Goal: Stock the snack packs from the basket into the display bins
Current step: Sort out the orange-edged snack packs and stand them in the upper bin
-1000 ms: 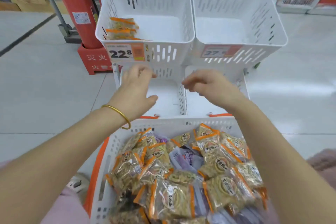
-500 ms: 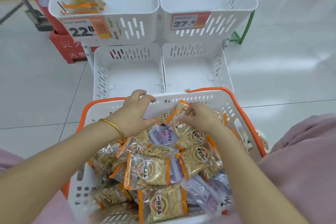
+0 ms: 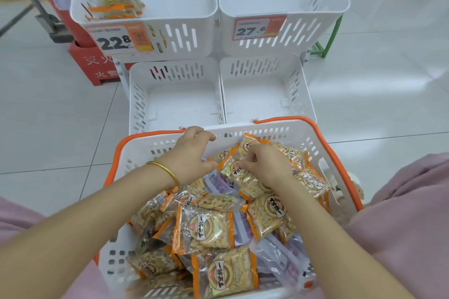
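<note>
A white basket with an orange rim (image 3: pixel 340 153) sits in front of me, heaped with orange-edged snack packs (image 3: pixel 206 230) and a few purple ones (image 3: pixel 218 181). Both hands are over the heap's far end. My right hand (image 3: pixel 264 165) pinches the edge of an orange-edged pack (image 3: pixel 245 177) lying on the pile. My left hand (image 3: pixel 192 155) hovers by the basket's far wall, fingers loosely curved, its thumb beside another pack (image 3: pixel 224 153). Beyond the basket stand four white display bins. The upper left bin (image 3: pixel 170 39) holds several orange-edged packs (image 3: pixel 114 3).
The upper right bin (image 3: pixel 315 29), lower left bin (image 3: pixel 136 104) and lower right bin (image 3: pixel 303 94) hold nothing. Price tags read 22.8 (image 3: pixel 116 40) and 27.6 (image 3: pixel 255 29). A red fire-extinguisher stand (image 3: pixel 94 65) is left of the bins. Pale tiled floor surrounds everything.
Both hands came back from near the lower bins and dropped into the basket. Since half a second ago they have barely moved; the right hand's fingers have closed on a pack's edge.
</note>
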Demonstrator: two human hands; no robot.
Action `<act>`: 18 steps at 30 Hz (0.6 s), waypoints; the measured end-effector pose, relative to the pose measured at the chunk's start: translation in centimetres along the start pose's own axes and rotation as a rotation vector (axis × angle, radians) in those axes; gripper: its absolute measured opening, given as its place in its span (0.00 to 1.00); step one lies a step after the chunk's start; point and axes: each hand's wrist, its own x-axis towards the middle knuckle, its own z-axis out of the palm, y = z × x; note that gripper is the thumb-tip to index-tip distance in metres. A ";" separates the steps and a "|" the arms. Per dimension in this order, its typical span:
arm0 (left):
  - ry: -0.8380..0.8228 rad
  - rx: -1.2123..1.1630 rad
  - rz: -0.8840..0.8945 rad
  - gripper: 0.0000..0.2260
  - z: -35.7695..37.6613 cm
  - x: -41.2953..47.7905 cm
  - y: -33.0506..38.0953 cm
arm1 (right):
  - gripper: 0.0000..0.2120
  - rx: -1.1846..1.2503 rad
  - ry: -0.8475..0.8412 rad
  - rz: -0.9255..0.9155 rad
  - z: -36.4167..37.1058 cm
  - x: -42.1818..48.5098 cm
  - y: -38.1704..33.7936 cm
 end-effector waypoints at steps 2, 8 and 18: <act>0.022 -0.042 -0.018 0.29 0.1 0.0 -0.1 | 0.17 0.142 0.070 -0.018 -0.9 0.0 -0.4; 0.005 -0.660 -0.159 0.27 0.0 0.1 0.8 | 0.13 0.695 0.191 -0.109 -5.3 -0.3 -3.3; 0.026 -0.795 -0.095 0.11 -1.3 0.1 1.5 | 0.14 0.467 0.476 -0.197 -6.6 -0.2 -6.1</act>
